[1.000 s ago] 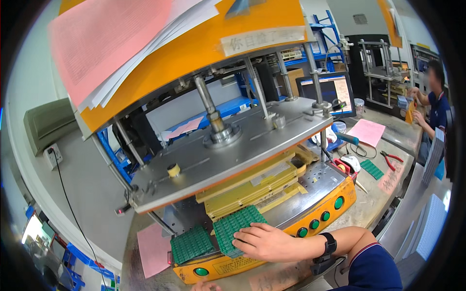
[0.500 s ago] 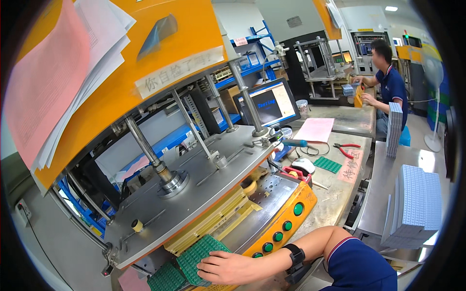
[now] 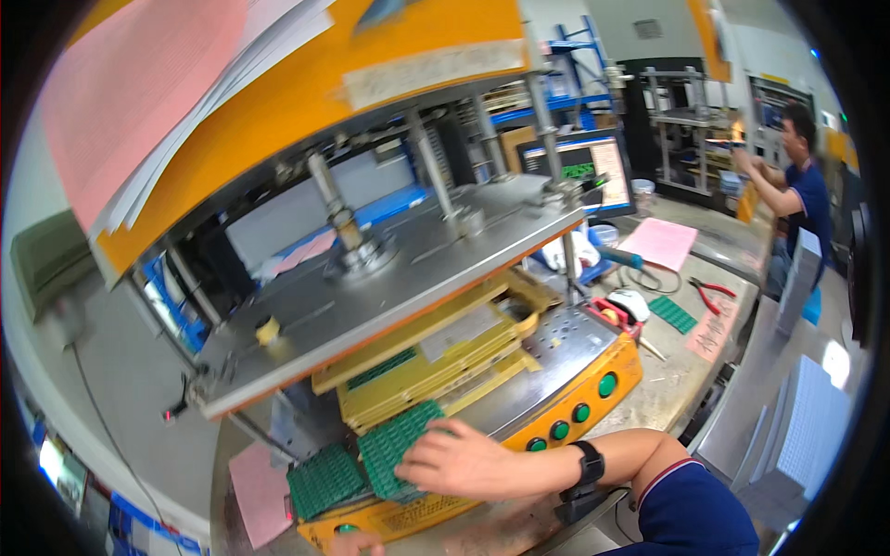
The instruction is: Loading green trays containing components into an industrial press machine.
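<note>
My right hand (image 3: 454, 459) reaches in from the lower right, its fingers closed over the right side of a green circuit board panel (image 3: 385, 451). That panel tilts in front of the press's yellow fixture (image 3: 380, 403). Another green board (image 3: 326, 482) lies just left of it, on the front of the press. Inside the fixture, a further green board (image 3: 382, 368) shows under the raised upper part. Only a blurred bit of my left hand (image 3: 357, 545) appears at the lower edge, beside a green button; its fingers cannot be made out.
The press's steel plate (image 3: 389, 287) spans overhead on metal posts. Green buttons line its orange front (image 3: 593, 394). A monitor (image 3: 584, 171), red-handled pliers (image 3: 712, 295), a mouse (image 3: 630, 304) and pink paper (image 3: 663, 243) are to the right. Stacked boards (image 3: 802, 426) stand farther right; a co-worker (image 3: 802, 195) sits beyond.
The view has swung left. The fixture now shows open beneath the plate, with a board visible inside. My left hand has come in at the lower edge. The monitor's picture has changed; the co-worker's arms are raised.
</note>
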